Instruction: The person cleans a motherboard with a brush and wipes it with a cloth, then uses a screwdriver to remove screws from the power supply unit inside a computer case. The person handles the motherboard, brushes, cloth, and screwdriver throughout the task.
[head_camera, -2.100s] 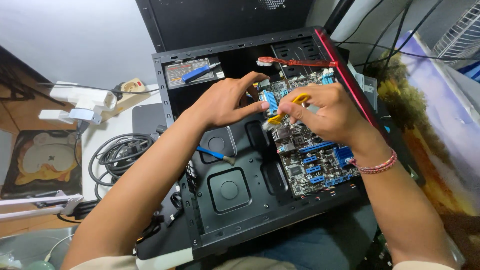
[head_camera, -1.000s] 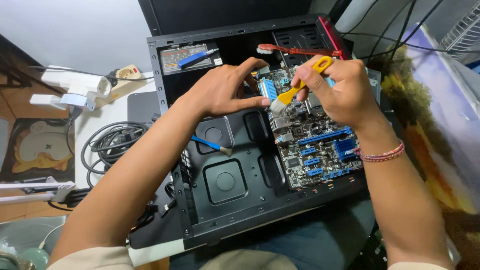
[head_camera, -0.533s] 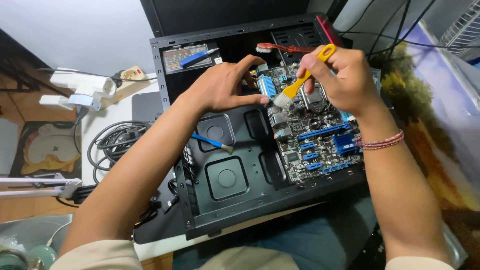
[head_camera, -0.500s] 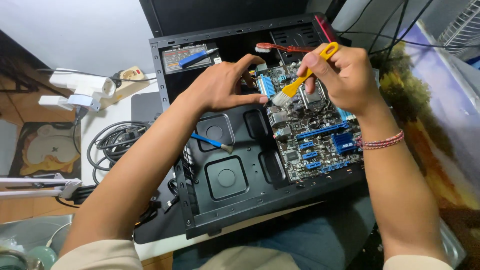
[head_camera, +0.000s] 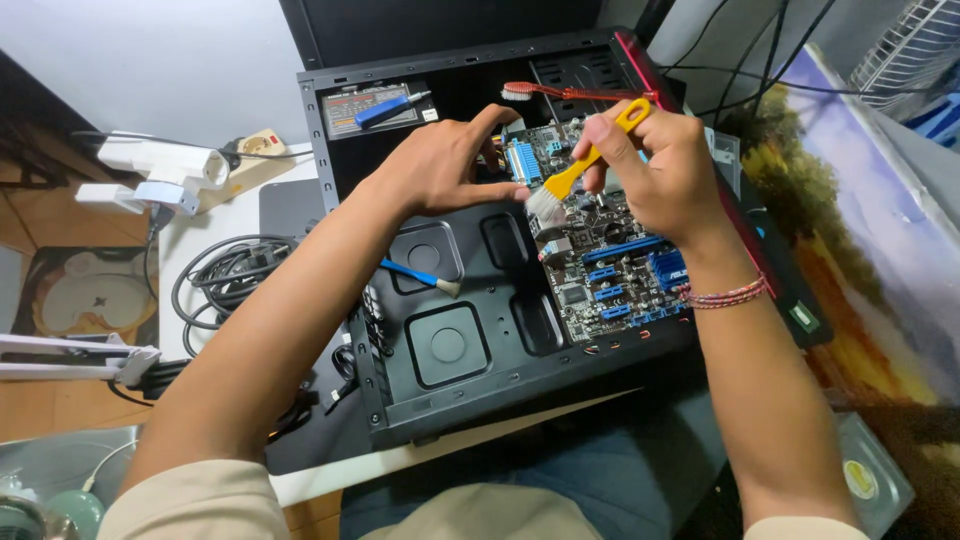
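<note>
Hands working over an open computer case (head_camera: 440, 400), brushing its motherboard (head_camera: 610, 270).

Right hand (head_camera: 655, 175) is clamping its fingers on a yellow-handled brush (head_camera: 585, 165), bristles touching the board's left edge. Left hand (head_camera: 440, 170) is resting just left of the bristles, fingers loosely together, gripping nothing. A blue brush (head_camera: 420, 277) is lying nearer, on the case floor.
</note>
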